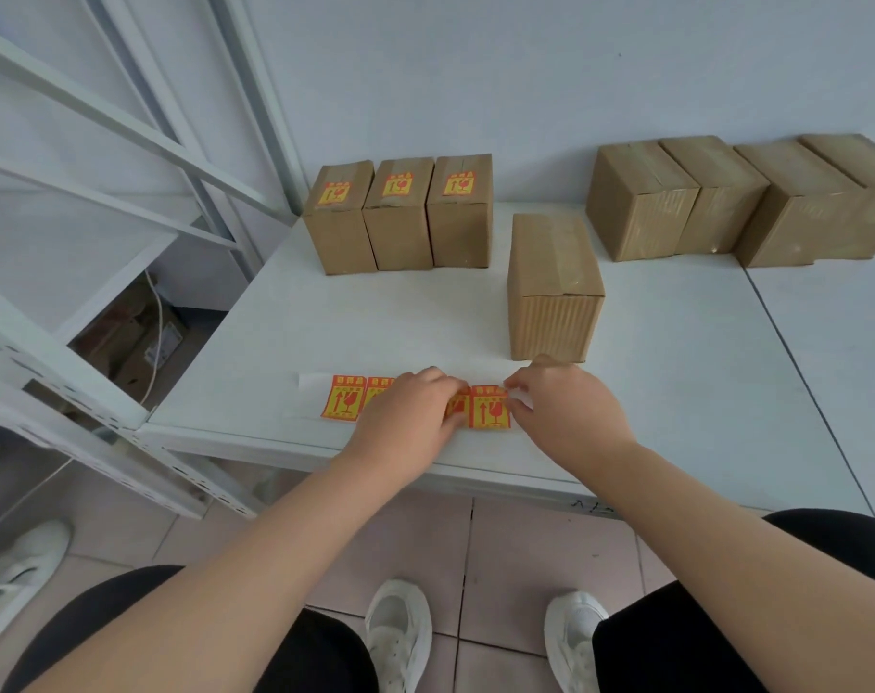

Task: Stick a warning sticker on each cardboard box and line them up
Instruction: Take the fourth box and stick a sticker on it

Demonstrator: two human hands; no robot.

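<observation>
Both hands press on the sticker strip (405,400) at the table (675,392) edge: left hand (410,410) flat, right hand (565,405) pinching the end sticker (490,406). I count three stickered boxes (400,212), five bare boxes (552,287).

Left hand (405,412) hides part of the sticker strip (355,398)

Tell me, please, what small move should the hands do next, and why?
Probably peel the rightmost sticker off the sticker strip. The right hand pinches at its corner while the left hand presses the strip down, and the unlabelled box stands just behind with a bare top.
</observation>
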